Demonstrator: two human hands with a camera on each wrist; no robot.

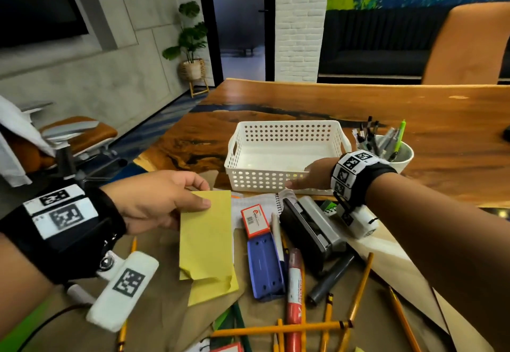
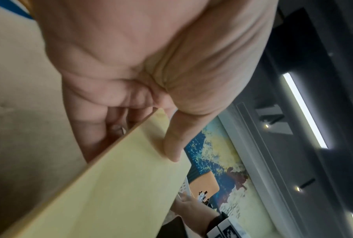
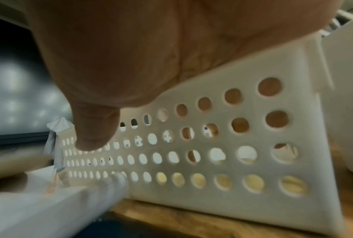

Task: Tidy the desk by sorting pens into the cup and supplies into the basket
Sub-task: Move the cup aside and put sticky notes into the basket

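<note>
While the left hand (image 1: pixel 154 200) pinches the top of a yellow pad of paper (image 1: pixel 205 244) between thumb and fingers, the pad hangs down from it over the messy part of the desk (image 1: pixel 414 120). The left wrist view shows the thumb pressed flat on the yellow sheet, so the hold looks firm. I think this pad is the next thing going into the basket.

Just to the right of that hand lies a pile still waiting: a small red and white box (image 1: pixel 254 219), a blue stapler (image 1: pixel 265 267) below it, a red marker (image 1: pixel 294 296), a grey and black hole punch (image 1: pixel 310 224) and a dark tube (image 1: pixel 329 278). Yellow pencils (image 1: pixel 358 291) lie crossed all over the near side, under and between both arms.

Past the pile sits the white basket (image 1: pixel 287 131). It looks almost bare inside; through its holes the right wrist view shows something pale yellow at the bottom, but I cannot tell what it is. The right hand (image 1: pixel 309 176) rests at the basket's near wall. Its thumb points along the outside, and the fingers are over the rim, where I cannot see them well. So I cannot tell if it grips the wall or just leans there.

Right behind that hand's wrist stands the white cup (image 1: pixel 400 155), already holding many pens (image 1: pixel 369 136).

So some pens are done. Most supplies and all the pencils are still out, and the job looks only partly finished.
</note>
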